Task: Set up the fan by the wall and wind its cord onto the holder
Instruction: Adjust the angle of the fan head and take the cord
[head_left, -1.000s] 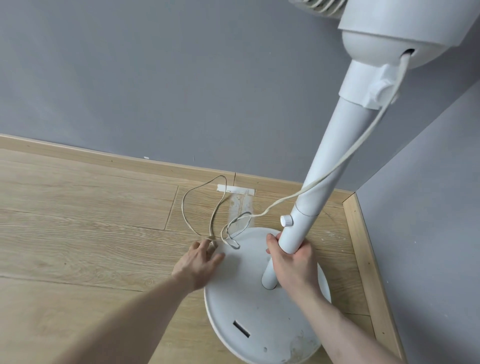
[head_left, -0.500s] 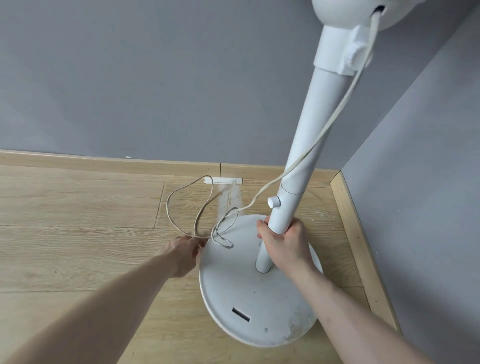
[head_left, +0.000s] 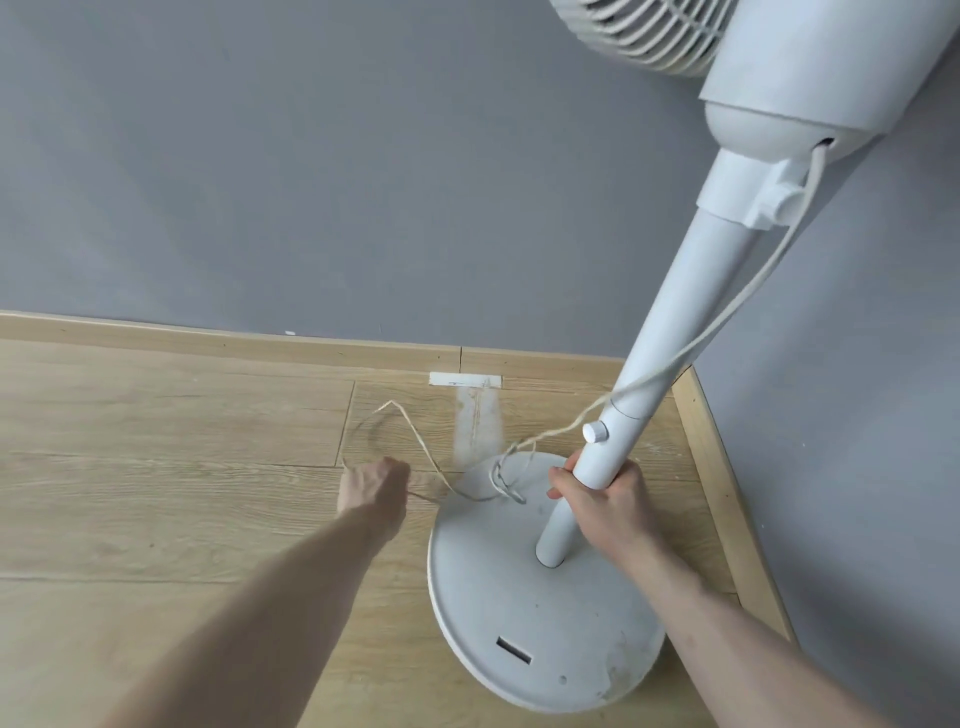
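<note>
Fan (head_left: 545, 597): upright in floor corner by wall, placement looks done | right hand (head_left: 597, 499): grip wrapped round pole | left hand (head_left: 371, 486): grip pinches cord (head_left: 421, 457), blurred | cord: loose on floor and base, winding not begun | holder: not visible

You are looking down at a light wood-plank floor (head_left: 156, 467) that meets two plain grey walls (head_left: 311, 156) in a corner. A pale wooden skirting board (head_left: 208, 340) runs along the foot of both walls. A short strip of white tape (head_left: 465, 379) lies on the floor against the skirting, with a whitish scuffed patch (head_left: 475, 423) on the planks just before it.
</note>
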